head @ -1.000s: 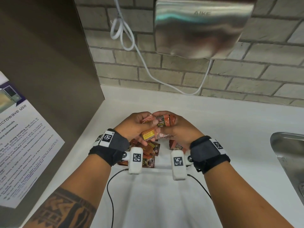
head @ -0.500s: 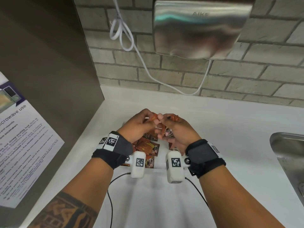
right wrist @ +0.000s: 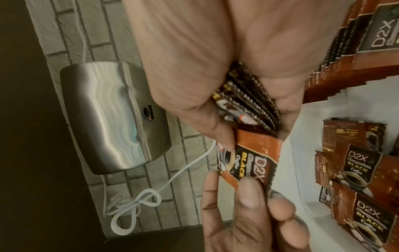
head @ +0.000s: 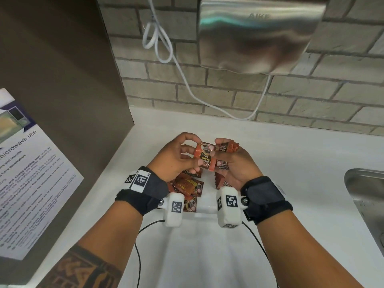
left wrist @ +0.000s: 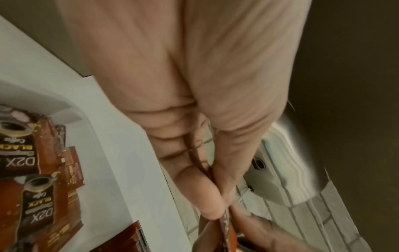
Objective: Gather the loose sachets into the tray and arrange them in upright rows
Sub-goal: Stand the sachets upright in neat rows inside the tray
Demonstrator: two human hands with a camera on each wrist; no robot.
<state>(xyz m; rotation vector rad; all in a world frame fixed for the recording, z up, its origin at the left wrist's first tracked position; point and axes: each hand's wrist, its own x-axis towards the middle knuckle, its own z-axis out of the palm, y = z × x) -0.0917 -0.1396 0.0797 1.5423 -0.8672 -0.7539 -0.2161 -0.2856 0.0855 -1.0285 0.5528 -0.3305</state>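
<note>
Both hands hover over a white tray (head: 205, 210) on the counter. My left hand (head: 193, 157) pinches one orange-and-black coffee sachet (head: 204, 159) by its edges. My right hand (head: 218, 155) grips a stack of sachets (head: 227, 147), and its thumb touches the single sachet too. The right wrist view shows the stack (right wrist: 248, 102) in the palm, the single sachet (right wrist: 250, 162) below it and the left hand's fingers (right wrist: 248, 204) on it. Several loose sachets (head: 188, 187) lie flat in the tray's left part. A row of sachets (head: 220, 180) stands upright at its right.
A steel hand dryer (head: 257, 34) hangs on the brick wall behind, with a white cable (head: 158, 38) looped beside it. A brown panel with a microwave notice (head: 31, 163) bounds the left. A steel sink (head: 367, 194) lies at the right.
The hands have drawn slightly apart and lifted. A single sachet now lies face-up between them, held by the left hand, while the right still holds the stack.
</note>
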